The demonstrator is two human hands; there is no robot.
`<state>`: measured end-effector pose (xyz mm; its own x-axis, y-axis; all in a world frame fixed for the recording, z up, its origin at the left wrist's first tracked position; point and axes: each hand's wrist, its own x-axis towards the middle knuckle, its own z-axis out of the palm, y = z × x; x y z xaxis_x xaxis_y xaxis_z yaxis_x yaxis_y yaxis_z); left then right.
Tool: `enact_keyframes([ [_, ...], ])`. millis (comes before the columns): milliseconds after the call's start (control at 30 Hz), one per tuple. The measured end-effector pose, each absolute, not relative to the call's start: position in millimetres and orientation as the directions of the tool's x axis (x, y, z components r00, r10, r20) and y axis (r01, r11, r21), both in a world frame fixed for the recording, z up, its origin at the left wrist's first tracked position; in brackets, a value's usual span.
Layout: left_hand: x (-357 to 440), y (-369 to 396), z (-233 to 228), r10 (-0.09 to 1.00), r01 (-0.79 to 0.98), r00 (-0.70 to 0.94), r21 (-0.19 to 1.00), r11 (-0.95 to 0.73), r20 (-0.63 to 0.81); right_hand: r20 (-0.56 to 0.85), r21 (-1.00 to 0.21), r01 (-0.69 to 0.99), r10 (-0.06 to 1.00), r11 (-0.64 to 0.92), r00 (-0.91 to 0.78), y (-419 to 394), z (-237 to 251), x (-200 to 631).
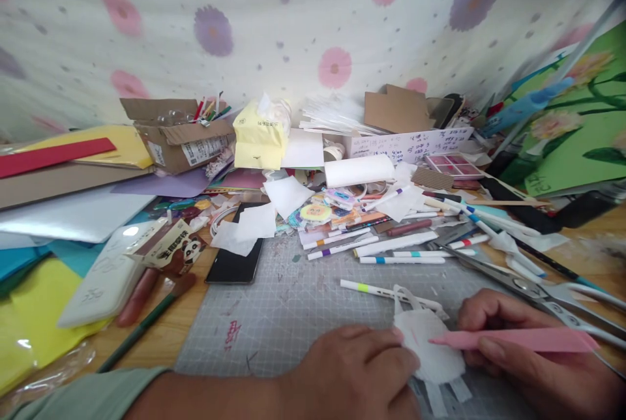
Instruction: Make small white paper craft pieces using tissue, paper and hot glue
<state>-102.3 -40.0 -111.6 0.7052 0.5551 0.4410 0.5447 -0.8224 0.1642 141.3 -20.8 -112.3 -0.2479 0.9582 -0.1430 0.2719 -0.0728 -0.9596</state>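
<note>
My right hand [518,348] is closed round a pink marker [528,340], its tip at the surface of a small white piece [430,348] that looks like paper or thin cloth. The piece has thin strips sticking out at its top and bottom, and a faint pink mark shows on it. On its left edge rest the bent fingers of my left hand [357,368], holding it against the grey cutting mat [274,315]. A white marker with a yellow-green band [364,287] lies just behind the piece.
Large scissors [528,286] lie to the right. Behind are several markers [342,247], a black phone [235,267] under white paper scraps, a yellow tissue pack [259,136] and a cardboard box [183,139]. A green-handled brush [147,322] and coloured sheets [44,309] lie left.
</note>
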Motion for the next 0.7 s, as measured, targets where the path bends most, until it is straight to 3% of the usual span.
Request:
enact_keyframes([
  [100, -102.9, -40.3, -111.1, 0.512, 0.517, 0.744, 0.115, -0.848, 0.43, -0.209, -0.959, 0.253, 0.925, -0.13, -0.318, -18.9, -112.9, 144.9],
  [467, -107.4, -41.2, -105.1, 0.4, 0.444, 0.802, 0.005, -0.896, 0.443, -0.214, -0.969, 0.189, 0.919, -0.157, -0.331, -17.0, -116.7, 148.1],
  [700, -108.1, -40.4, -104.1, 0.412, 0.453, 0.806, 0.005, -0.891, 0.424, -0.224, -0.969, 0.185, 0.908, -0.166, -0.355, -17.5, -116.6, 147.4],
])
